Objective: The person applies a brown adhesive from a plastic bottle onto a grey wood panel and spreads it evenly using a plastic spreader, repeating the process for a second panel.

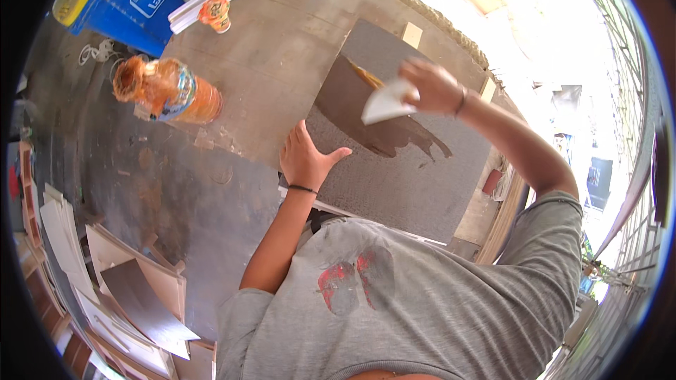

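Grey board (408,183) — dark wet smear (glossy), right hand (436,88) gripping white scraper (386,103), left hand (306,158) flat, released.

Matt grey board (415,183) with a glossy wet smear (373,119).

Blue bin (134,0) was cut off by the pic's top-left rim. Right hand (435,88) hid part of the white scraper (386,102), fingers not clear. Far right was blown out, too bright to tell.
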`<action>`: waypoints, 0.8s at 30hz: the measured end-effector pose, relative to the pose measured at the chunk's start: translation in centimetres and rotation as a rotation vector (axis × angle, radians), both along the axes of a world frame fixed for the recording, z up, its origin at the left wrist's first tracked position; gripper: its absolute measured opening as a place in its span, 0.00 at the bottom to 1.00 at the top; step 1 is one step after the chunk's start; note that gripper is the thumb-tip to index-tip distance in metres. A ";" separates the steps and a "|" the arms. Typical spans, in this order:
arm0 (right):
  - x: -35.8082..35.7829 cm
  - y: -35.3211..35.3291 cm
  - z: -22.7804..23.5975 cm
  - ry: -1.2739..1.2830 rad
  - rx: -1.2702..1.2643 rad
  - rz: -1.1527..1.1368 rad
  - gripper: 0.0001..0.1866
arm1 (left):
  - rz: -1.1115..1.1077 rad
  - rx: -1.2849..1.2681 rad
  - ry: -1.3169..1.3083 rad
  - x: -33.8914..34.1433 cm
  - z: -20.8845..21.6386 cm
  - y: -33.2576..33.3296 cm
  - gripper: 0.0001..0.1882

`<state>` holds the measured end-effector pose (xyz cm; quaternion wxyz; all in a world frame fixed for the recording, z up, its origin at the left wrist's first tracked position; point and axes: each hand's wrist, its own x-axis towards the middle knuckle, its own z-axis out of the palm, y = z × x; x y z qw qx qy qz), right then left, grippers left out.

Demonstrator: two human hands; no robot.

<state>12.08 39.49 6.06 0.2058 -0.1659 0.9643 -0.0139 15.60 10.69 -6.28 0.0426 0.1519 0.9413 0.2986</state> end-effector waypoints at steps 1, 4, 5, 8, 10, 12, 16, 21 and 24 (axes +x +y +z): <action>2.6 0.5 -1.1 -0.064 -0.017 -0.067 0.19 | -0.003 0.001 -0.018 -0.1 0.2 0.1 0.58; 3.6 1.6 -2.8 0.093 -0.155 0.026 0.16 | -0.003 0.001 -0.053 -0.1 0.5 0.4 0.58; 2.7 1.3 -3.2 0.147 -0.176 0.040 0.16 | 0.001 0.002 -0.053 -0.2 0.4 0.5 0.58; -1.8 0.0 -4.4 0.222 -0.257 0.013 0.18 | -0.001 -0.030 -0.050 0.1 0.2 0.3 0.58; -5.0 0.1 -5.0 0.267 -0.210 -0.024 0.23 | -0.014 -0.037 -0.004 -0.2 0.3 0.5 0.58; -8.5 0.5 -5.6 0.410 -0.241 -0.024 0.24 | -0.031 -0.044 0.064 -0.1 -0.1 0.4 0.58; -14.4 1.1 -5.0 0.423 -0.194 -0.111 0.26 | -0.022 -0.032 0.090 0.1 -0.4 0.4 0.58; -18.5 4.2 -4.9 0.483 -0.110 -0.271 0.26 | -0.031 -0.028 0.099 0.1 -0.4 0.5 0.58; -18.4 6.5 -3.3 0.622 -0.252 -0.372 0.28 | -0.025 -0.031 0.104 0.1 -0.4 0.5 0.58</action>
